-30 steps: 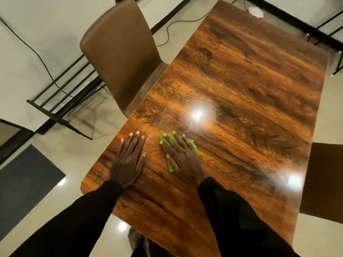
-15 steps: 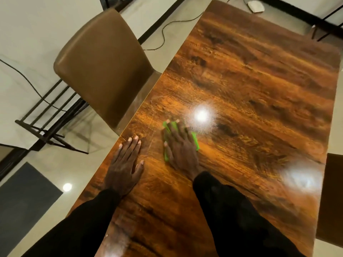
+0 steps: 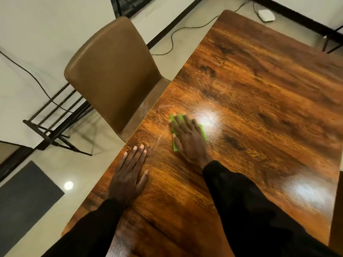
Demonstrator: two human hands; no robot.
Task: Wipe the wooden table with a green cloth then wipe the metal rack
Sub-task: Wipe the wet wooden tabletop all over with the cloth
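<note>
Fingers of the left hand lie straight and close together, thumb apart, flat on the wooden table, probably as a brace. Farther out, the right hand presses the green cloth under flat, slightly spread fingers, which suits wiping. Beyond the table's left edge, a black metal rack stands untouched.

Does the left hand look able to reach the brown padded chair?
Probably yes: the left hand lies flat and empty on the wooden table; the brown padded chair stands beside it, nothing between.
</note>
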